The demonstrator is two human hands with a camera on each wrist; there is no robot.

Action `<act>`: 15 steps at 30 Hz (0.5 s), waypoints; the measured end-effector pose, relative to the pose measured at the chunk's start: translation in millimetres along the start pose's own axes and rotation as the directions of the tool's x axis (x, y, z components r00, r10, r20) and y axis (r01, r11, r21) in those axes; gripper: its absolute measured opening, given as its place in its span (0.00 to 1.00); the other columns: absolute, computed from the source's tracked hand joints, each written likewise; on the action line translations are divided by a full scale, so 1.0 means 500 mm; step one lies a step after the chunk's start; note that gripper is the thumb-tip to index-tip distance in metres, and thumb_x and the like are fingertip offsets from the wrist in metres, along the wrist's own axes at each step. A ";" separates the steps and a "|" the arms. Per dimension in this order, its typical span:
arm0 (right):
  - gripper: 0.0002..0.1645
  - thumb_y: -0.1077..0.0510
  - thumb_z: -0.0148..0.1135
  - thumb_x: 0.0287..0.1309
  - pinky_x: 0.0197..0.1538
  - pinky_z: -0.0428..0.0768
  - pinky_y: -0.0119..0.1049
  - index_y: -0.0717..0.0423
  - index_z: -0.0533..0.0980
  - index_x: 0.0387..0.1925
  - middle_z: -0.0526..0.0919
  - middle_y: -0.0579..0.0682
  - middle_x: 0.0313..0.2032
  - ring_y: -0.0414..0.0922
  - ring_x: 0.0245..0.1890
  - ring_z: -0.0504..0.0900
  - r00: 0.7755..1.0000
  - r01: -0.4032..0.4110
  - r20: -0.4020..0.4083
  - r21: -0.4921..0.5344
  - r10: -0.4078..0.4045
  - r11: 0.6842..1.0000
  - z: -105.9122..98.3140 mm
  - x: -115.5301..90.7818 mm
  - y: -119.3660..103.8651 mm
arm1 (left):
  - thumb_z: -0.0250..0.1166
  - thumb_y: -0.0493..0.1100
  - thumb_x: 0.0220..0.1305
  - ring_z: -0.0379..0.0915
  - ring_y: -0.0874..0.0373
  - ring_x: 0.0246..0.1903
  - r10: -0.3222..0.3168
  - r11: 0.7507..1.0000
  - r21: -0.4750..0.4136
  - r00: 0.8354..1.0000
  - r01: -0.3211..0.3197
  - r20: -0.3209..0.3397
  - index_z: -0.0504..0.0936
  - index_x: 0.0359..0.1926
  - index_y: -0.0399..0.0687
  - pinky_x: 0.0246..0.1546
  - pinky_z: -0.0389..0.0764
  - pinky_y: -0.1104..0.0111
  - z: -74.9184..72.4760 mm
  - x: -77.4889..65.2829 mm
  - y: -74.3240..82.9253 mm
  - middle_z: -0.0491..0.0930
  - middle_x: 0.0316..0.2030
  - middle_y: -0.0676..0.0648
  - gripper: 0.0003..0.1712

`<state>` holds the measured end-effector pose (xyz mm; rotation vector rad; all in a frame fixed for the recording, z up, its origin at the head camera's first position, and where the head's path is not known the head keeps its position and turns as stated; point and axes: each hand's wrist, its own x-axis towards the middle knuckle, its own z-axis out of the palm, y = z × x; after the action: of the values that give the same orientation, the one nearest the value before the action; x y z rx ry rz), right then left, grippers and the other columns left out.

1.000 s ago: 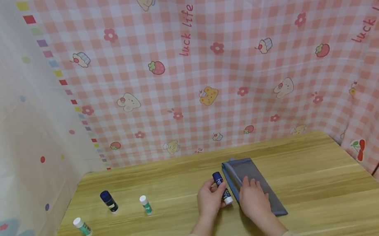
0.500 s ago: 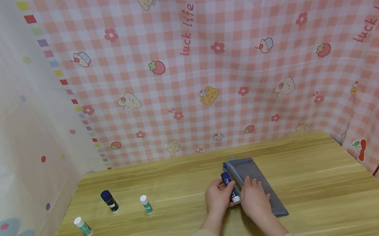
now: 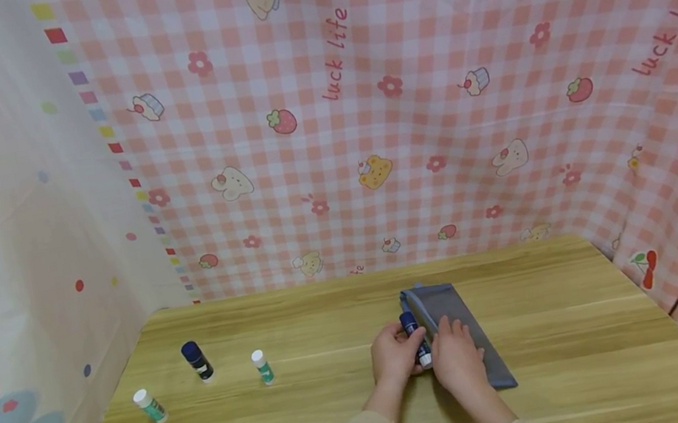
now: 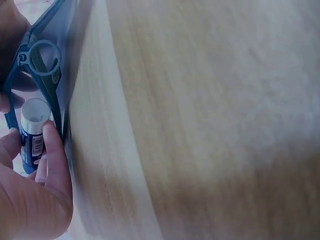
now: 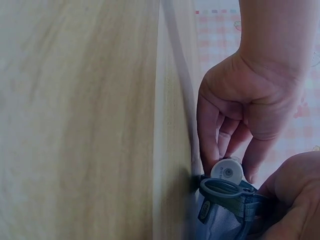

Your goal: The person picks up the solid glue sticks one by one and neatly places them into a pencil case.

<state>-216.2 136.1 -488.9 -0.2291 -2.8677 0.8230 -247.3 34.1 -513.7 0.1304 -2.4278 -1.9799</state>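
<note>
My left hand (image 3: 393, 356) holds a glue stick (image 3: 414, 339) with a dark blue cap and a white base, pinched between thumb and fingers. The stick lies at the mouth of a grey-blue zip pouch (image 3: 443, 299), its white end toward me. In the left wrist view the glue stick (image 4: 33, 145) sits between the pouch's parted edges, beside a ring pull (image 4: 44, 57). My right hand (image 3: 457, 356) lies over the pouch and grips its opening edge; part of its thumb is hidden. The pouch's inside is mostly hidden.
On the left of the wooden table (image 3: 304, 322) several other glue sticks stand apart: a white-capped green one (image 3: 149, 406), a dark blue one (image 3: 197, 362) and a smaller green one (image 3: 262, 367). A pink checked curtain (image 3: 326, 131) hangs behind the table.
My left hand has moved right with the glue stick, from beside the pouch to its open mouth. My right hand has stayed nearly still on the pouch.
</note>
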 end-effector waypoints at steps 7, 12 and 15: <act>0.26 0.61 0.46 0.71 0.54 0.64 0.79 0.77 0.65 0.63 0.65 0.77 0.62 0.71 0.65 0.62 1.000 0.008 -0.009 -0.008 -0.008 1.000 0.000 -0.001 -0.002 | 0.71 0.41 0.60 0.77 0.61 0.16 -0.031 0.995 -0.099 0.999 0.034 0.028 0.79 0.52 0.30 0.15 0.83 0.64 0.001 -0.008 0.005 0.83 0.28 0.47 0.23; 0.26 0.61 0.47 0.70 0.55 0.62 0.79 0.76 0.66 0.63 0.67 0.76 0.61 0.70 0.65 0.62 0.998 0.034 -0.052 -0.049 -0.036 0.998 0.001 -0.005 -0.004 | 0.71 0.39 0.61 0.79 0.60 0.18 -0.047 0.987 -0.152 0.998 0.051 0.030 0.77 0.54 0.29 0.16 0.83 0.64 0.002 -0.012 0.008 0.83 0.28 0.47 0.24; 0.26 0.61 0.47 0.70 0.56 0.61 0.79 0.76 0.66 0.63 0.67 0.76 0.62 0.71 0.66 0.61 0.996 0.047 -0.068 -0.087 -0.053 0.995 -0.002 -0.006 -0.005 | 0.70 0.39 0.62 0.80 0.58 0.19 -0.043 0.981 -0.188 0.999 0.048 0.034 0.76 0.55 0.28 0.16 0.84 0.63 0.000 -0.013 0.009 0.82 0.29 0.46 0.25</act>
<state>-213.1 133.6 -487.1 -0.1914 -2.8333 0.6708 -241.0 35.5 -508.8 0.1576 -2.2570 -2.2336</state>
